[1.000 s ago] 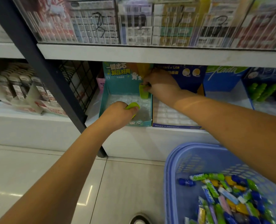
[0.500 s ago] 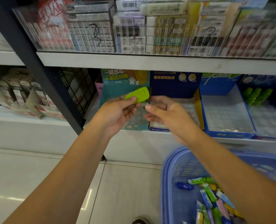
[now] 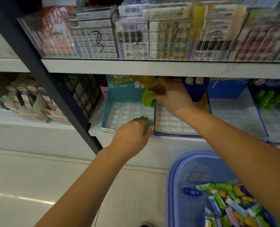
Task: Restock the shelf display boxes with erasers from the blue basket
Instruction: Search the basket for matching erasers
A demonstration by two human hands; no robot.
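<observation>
The teal display box [image 3: 126, 95] sits at centre frame, open at the top, its clear cell tray nearly bare. A green eraser [image 3: 147, 100] stands upright in its back right corner, pinched near the top by the right hand [image 3: 170, 95]. Touching it on the right, the dark blue display box [image 3: 173, 134] shows rows of white cells. At lower right, the blue basket [image 3: 172, 177] holds a loose heap of wrapped erasers [image 3: 218, 200] in green, yellow, blue and pink.

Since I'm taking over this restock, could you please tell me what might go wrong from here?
The right hand pinches a green eraser upright at the back right corner of the teal box; released unseated, it may topple. The left hand hovers by its front edge, at the shelf lip, so a bump could shift it.
</observation>
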